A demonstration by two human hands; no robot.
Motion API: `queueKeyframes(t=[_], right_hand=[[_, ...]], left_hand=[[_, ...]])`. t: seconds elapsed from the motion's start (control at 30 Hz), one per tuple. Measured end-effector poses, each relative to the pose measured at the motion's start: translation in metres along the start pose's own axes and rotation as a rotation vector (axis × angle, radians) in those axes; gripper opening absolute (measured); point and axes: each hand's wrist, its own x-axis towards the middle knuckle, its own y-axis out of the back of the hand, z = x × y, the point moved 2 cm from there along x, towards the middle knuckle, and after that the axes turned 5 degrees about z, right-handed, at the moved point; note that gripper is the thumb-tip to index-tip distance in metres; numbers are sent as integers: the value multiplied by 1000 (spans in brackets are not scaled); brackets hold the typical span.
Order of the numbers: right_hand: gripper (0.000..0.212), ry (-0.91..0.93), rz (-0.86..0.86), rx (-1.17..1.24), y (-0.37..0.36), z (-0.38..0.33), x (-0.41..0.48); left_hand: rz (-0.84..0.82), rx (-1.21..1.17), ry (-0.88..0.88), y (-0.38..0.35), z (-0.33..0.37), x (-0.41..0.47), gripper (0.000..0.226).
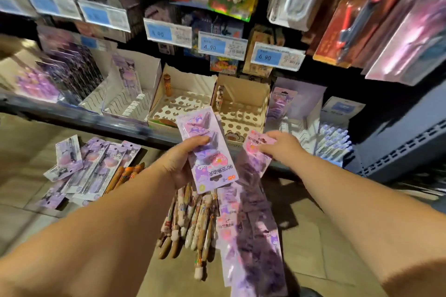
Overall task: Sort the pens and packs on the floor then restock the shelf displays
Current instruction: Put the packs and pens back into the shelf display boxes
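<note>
My left hand (183,161) grips a long purple pack (207,149) with cartoon figures, held upright before the bottom shelf. My right hand (277,144) pinches the top end of a second purple pack (253,159), which hangs down toward the floor. Under both hands more purple packs (251,231) lie in a loose stack on the floor. Beside them sits a heap of brown and white pens (188,219). To the left lies another pile of purple pen packs (94,166) with a few orange pens (128,173).
The bottom shelf (72,116) holds cardboard display boxes: two with round holes (183,101) and nearly bare, one with slots (130,101). Blue-white pens (333,142) stand at the right. Price tags (222,46) hang above, with packs on hooks.
</note>
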Motion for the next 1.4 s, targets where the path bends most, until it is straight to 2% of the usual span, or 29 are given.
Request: queueKeyframes(t=[0.1,0.27,0.33,0.53,0.63,0.83,0.93,1.03,1.13,1.23,1.4], right_hand=[[11,47,47,-29,44,-30,-8],[13,69,129,-36,101,-65,-31],[20,66,142,-41,114,-76,-42],[22,74,222,-83,128,-91,-61],[23,63,248,-132,128,-83,-63],[7,58,252,-216,129,-37,-70],[4,24,270,-158,133,-13,-70],[11,0,290,-70,138,4,-62],[14,-30,319,-11,140,16,-44],[8,-51,340,81,141,21,-23],[7,-62,306,158,137,12,19]], left_hand=[[-23,-31,-78,-25,29,-16,31],[-56,23,-106,-56,57,-40,43],[-87,41,-113,-65,65,-47,49],[-107,42,-139,-71,77,-62,43],[-97,32,-123,-66,69,-57,55],[-78,69,-58,-70,32,-42,54],[-97,73,-20,-82,22,-32,45],[-122,60,18,-95,13,-21,33],[-130,32,51,-96,2,-10,32],[-109,45,82,-89,-5,0,40],[-60,46,103,-73,-3,13,39]])
